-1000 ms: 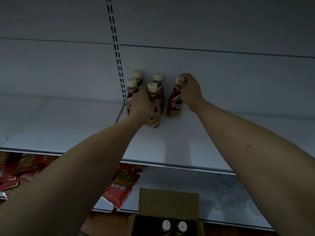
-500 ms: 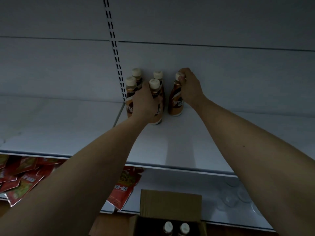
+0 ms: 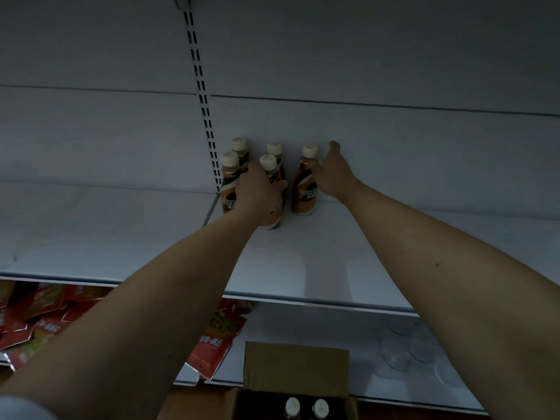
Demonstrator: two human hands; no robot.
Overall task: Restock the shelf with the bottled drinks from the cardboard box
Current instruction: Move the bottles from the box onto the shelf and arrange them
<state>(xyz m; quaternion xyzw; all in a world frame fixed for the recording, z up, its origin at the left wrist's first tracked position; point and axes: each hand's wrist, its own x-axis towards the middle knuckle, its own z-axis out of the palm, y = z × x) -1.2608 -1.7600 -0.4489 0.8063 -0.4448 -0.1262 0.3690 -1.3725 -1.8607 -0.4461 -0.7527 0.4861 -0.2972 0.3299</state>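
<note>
Several brown coffee bottles with cream caps stand together at the back of the white shelf (image 3: 306,268), beside the slotted upright. My left hand (image 3: 262,192) is wrapped around the front bottle (image 3: 269,165), which stands on the shelf. My right hand (image 3: 335,174) is off the rightmost bottle (image 3: 306,192), just to its right, with fingers spread and one pointing up at the back wall. Below, the open cardboard box (image 3: 297,363) shows two more bottle caps (image 3: 306,407).
The slotted upright (image 3: 201,95) divides the back wall left of the bottles. On the lower shelf lie red snack packets (image 3: 39,316) at left and clear plastic cups (image 3: 406,348) at right. A red packet (image 3: 212,344) hangs over that shelf's edge by the box.
My right hand has let go of the rightmost bottle's cap and spread its fingers beside it. My left hand still grips the front bottle. The view has tilted up slightly.
</note>
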